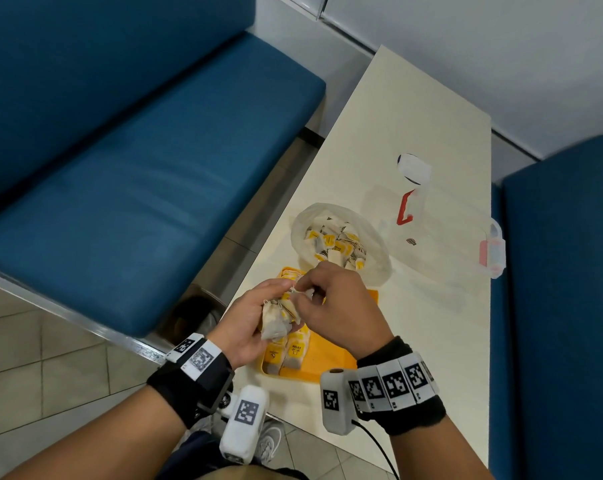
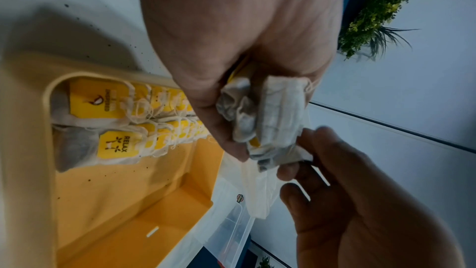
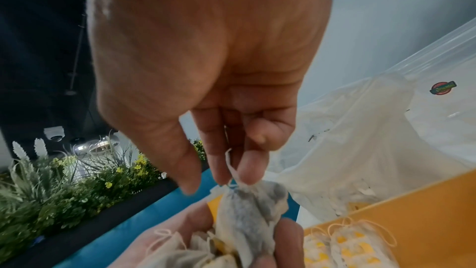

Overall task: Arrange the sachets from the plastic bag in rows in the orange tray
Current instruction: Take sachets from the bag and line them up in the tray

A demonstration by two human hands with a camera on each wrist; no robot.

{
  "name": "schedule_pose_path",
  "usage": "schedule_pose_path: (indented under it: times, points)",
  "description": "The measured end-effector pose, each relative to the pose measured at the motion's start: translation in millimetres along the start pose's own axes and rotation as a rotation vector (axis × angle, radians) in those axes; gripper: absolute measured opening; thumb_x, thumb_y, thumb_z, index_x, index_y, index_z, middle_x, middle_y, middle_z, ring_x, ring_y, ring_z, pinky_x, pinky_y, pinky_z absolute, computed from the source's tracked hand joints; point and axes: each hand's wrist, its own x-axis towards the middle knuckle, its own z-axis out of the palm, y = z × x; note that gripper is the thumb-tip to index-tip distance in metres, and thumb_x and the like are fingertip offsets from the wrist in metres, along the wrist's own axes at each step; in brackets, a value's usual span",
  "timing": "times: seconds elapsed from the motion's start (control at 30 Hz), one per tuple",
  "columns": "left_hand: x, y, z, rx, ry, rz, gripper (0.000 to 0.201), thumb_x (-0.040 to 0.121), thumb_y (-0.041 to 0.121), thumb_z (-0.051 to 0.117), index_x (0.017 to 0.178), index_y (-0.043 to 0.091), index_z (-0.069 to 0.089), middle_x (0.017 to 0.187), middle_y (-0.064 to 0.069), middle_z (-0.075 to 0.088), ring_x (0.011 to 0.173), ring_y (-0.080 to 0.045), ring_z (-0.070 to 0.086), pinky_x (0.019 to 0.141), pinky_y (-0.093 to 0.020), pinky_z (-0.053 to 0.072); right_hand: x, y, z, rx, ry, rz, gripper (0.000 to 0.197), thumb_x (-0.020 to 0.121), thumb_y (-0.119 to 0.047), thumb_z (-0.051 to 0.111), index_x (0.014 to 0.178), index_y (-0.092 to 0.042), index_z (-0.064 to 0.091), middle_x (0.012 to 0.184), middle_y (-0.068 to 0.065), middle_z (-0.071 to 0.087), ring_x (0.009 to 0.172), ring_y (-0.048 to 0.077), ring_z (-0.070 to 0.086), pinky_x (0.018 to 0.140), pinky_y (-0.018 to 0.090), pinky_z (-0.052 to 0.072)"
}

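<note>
1. The left hand is cupped palm-up above the orange tray, its fingers curled round a bunch of sachets.
2. The right hand reaches in from the other side, fingertips pinching the top of one sachet in that bunch.
3. Two rows of sachets already lie along the tray's left side.
4. The plastic bag sits open just behind the tray on the table, more sachets inside.
5. A clear plastic box stands right of the bag.
</note>
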Motion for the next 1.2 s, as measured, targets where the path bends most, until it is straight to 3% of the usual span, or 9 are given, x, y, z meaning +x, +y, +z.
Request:
schedule_pose_path:
  times: [0.13, 0.23, 0.33, 0.4, 0.57, 0.7, 0.83, 0.97, 1.2]
  points:
    - [2, -1, 0, 0.004, -0.005, 0.005, 0.023, 0.091, 0.021, 0.069, 0.11, 0.011, 0.062, 0.103, -0.016, 0.068, 0.082, -0.027, 0.07, 0.07, -0.039, 0.059, 3, 1, 3, -0.054, -0.043, -0.002, 0.01, 0.085, -0.025, 0.068, 0.092, -0.021, 0.074, 0.089, -0.005, 0.061, 0.079, 0.012, 0.059, 0.072, 0.036, 0.053]
    - [2, 0, 0, -0.006, -0.015, -0.003, 0.017, 0.092, 0.025, 0.069, 0.103, 0.012, 0.068, 0.101, -0.015, 0.069, 0.085, -0.027, 0.069, 0.075, -0.04, 0.057, 3, 3, 3, -0.043, -0.002, -0.007, 0.005, 0.086, -0.021, 0.066, 0.086, -0.021, 0.071, 0.087, -0.005, 0.061, 0.078, 0.011, 0.059, 0.072, 0.036, 0.053]
    - [0, 2, 3, -0.011, -0.01, -0.009, 0.017, 0.089, 0.027, 0.068, 0.099, 0.013, 0.07, 0.097, -0.014, 0.07, 0.084, -0.027, 0.07, 0.071, -0.038, 0.058, 3, 4, -5, -0.004, 0.063, -0.015, 0.005, 0.087, -0.017, 0.066, 0.083, -0.019, 0.067, 0.082, -0.005, 0.062, 0.071, 0.01, 0.058, 0.068, 0.036, 0.053]
    - [-1, 3, 3, -0.012, -0.004, -0.013, 0.02, 0.087, 0.027, 0.07, 0.1, 0.012, 0.069, 0.098, -0.015, 0.069, 0.086, -0.028, 0.069, 0.068, -0.038, 0.059, 3, 7, -13, 0.056, 0.127, 0.006, 0.006, 0.087, -0.013, 0.067, 0.086, -0.018, 0.066, 0.08, -0.007, 0.063, 0.07, 0.009, 0.058, 0.067, 0.031, 0.052]
    - [-2, 7, 2, -0.013, 0.005, -0.036, 0.022, 0.086, 0.028, 0.071, 0.1, 0.011, 0.07, 0.104, -0.016, 0.069, 0.098, -0.031, 0.065, 0.068, -0.037, 0.06, -2, 26, -31, 0.168, 0.159, 0.169, 0.03, 0.089, -0.012, 0.069, 0.117, -0.024, 0.064, 0.087, -0.011, 0.062, 0.08, 0.001, 0.058, 0.072, 0.006, 0.044]
    - [-5, 13, 3, -0.026, 0.008, -0.019, 0.02, 0.084, 0.027, 0.07, 0.097, 0.011, 0.07, 0.099, -0.014, 0.07, 0.089, -0.027, 0.069, 0.069, -0.036, 0.059, -19, 42, -28, 0.108, 0.056, 0.221, 0.011, 0.089, -0.015, 0.069, 0.094, -0.025, 0.069, 0.083, -0.015, 0.065, 0.079, -0.006, 0.058, 0.068, 0.004, 0.042]
    - [-4, 16, -1, -0.018, 0.03, 0.005, 0.021, 0.085, 0.027, 0.067, 0.099, 0.011, 0.069, 0.101, -0.014, 0.07, 0.091, -0.029, 0.069, 0.068, -0.036, 0.061, -35, 47, -9, 0.089, -0.141, 0.257, 0.013, 0.09, -0.012, 0.063, 0.085, -0.024, 0.064, 0.075, -0.011, 0.063, 0.072, 0.003, 0.059, 0.063, 0.014, 0.046]
    - [0, 14, -5, 0.016, 0.055, 0.021, 0.023, 0.084, 0.028, 0.068, 0.1, 0.011, 0.07, 0.105, -0.016, 0.067, 0.09, -0.029, 0.068, 0.067, -0.037, 0.062, -42, 52, 28, 0.125, -0.311, 0.32, 0.013, 0.091, -0.014, 0.059, 0.086, -0.025, 0.063, 0.079, -0.003, 0.069, 0.074, 0.014, 0.068, 0.07, 0.038, 0.056]
    - [2, 13, -7, 0.015, 0.056, 0.01, 0.022, 0.083, 0.029, 0.069, 0.097, 0.011, 0.072, 0.109, -0.019, 0.064, 0.094, -0.031, 0.066, 0.067, -0.036, 0.061, -43, 63, 71, 0.121, -0.438, 0.4, 0.025, 0.087, -0.012, 0.055, 0.079, -0.036, 0.057, 0.095, 0.005, 0.072, 0.087, 0.024, 0.071, 0.078, 0.044, 0.058]
